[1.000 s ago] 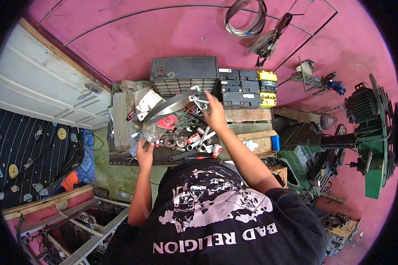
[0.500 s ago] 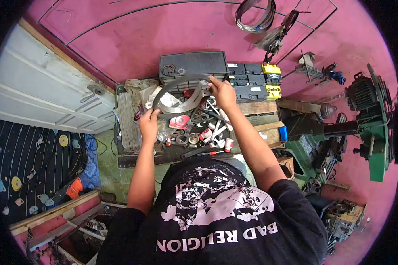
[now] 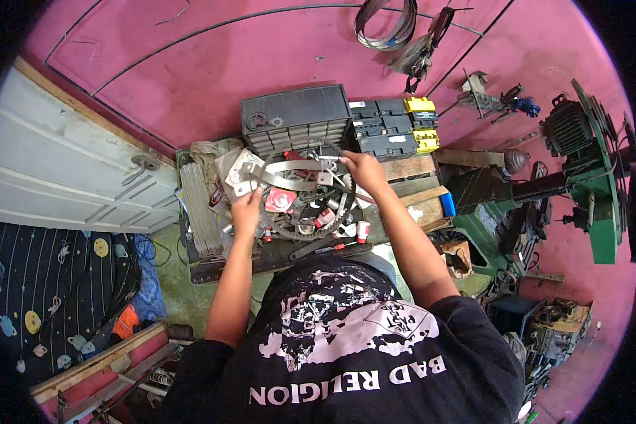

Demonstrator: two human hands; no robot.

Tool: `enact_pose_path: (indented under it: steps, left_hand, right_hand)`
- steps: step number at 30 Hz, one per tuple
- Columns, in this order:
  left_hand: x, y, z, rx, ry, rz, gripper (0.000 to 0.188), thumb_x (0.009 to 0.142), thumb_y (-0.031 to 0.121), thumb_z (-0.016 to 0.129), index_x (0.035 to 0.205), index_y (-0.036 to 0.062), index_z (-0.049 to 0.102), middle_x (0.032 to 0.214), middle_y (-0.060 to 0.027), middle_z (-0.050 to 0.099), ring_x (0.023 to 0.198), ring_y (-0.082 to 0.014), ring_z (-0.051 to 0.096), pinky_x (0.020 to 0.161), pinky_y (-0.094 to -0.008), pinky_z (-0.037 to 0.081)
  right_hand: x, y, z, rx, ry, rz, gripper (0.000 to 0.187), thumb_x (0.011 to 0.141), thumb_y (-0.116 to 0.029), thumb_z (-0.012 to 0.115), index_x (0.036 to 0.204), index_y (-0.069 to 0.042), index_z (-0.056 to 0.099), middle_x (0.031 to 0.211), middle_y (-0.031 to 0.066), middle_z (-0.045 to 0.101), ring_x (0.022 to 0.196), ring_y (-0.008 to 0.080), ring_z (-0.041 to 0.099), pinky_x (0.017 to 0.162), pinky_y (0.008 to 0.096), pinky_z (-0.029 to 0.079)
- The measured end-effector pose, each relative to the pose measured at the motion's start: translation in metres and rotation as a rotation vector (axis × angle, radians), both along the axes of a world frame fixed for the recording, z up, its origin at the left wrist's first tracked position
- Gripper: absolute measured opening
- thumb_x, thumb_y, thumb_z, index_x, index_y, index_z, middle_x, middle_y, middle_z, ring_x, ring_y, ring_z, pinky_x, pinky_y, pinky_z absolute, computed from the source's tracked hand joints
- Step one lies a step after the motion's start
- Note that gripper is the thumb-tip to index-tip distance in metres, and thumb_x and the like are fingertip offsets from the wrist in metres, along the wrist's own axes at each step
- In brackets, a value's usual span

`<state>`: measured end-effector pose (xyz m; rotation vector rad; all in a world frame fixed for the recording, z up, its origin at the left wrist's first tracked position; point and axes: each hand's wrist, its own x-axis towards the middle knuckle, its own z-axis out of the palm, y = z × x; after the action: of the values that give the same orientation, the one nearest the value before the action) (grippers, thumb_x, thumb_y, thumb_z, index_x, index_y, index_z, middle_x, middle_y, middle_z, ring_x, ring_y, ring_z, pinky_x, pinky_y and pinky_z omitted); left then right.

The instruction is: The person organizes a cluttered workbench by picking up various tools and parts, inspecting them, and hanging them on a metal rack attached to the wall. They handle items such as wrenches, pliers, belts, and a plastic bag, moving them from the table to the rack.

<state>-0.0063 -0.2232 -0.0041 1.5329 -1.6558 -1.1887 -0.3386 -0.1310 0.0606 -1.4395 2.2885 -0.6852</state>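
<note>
The left hand was closed in a loose grip on the left end of a curved metal strap, fingers curled over it where a pale flat plate lay just beside. The right hand was partly closed on the strap's other end, fingers bent over the metal near the back edge of the table; how firmly it pinched could not be told. The strap arched between the two hands, above a heap of parts in the middle of the table: a toothed sprocket ring, a red square piece just beside the left hand, and small red-and-white cylinders nearer the front edge. A screwdriver with a red handle lay along the front edge. Against the table's back edge stood a dark drawer cabinet, and beside it, toward the back right corner, black boxes with yellow ones. A ribbed grey slab lay along the left edge.
</note>
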Motion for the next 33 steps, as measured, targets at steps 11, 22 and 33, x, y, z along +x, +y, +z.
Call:
enact_pose_path:
  steps: [11, 22, 33]
  left_hand:
    - [-0.015, 0.070, -0.015, 0.048, -0.035, -0.088, 0.036, 0.100, 0.033, 0.065, 0.112, 0.0006, 0.075, 0.089, -0.0117, 0.077, 0.080, -0.0151, 0.068, 0.078, -0.0319, 0.051]
    - [-0.081, 0.101, 0.046, 0.018, 0.123, -0.046, 0.038, 0.100, 0.032, 0.069, 0.115, -0.0024, 0.074, 0.093, -0.0042, 0.076, 0.084, -0.0097, 0.064, 0.080, -0.0269, 0.050]
    - [-0.187, 0.074, 0.160, -0.334, 0.121, -0.176, 0.031, 0.094, 0.018, 0.073, 0.117, -0.0022, 0.073, 0.097, -0.0073, 0.075, 0.086, -0.0130, 0.064, 0.080, -0.0282, 0.050]
  right_hand:
    - [-0.001, 0.105, -0.054, -0.097, -0.154, -0.061, 0.033, 0.092, -0.031, 0.073, 0.117, -0.009, 0.075, 0.093, 0.0241, 0.072, 0.090, 0.0418, 0.069, 0.083, 0.0476, 0.054]
    - [-0.071, 0.118, 0.001, -0.252, -0.133, -0.032, 0.033, 0.092, -0.027, 0.072, 0.119, -0.009, 0.074, 0.087, 0.0194, 0.068, 0.091, 0.0389, 0.064, 0.087, 0.0455, 0.050]
    - [-0.173, 0.132, 0.099, -0.566, -0.102, -0.168, 0.030, 0.092, -0.018, 0.072, 0.120, -0.006, 0.073, 0.085, 0.0144, 0.069, 0.085, 0.0286, 0.064, 0.080, 0.0389, 0.051]
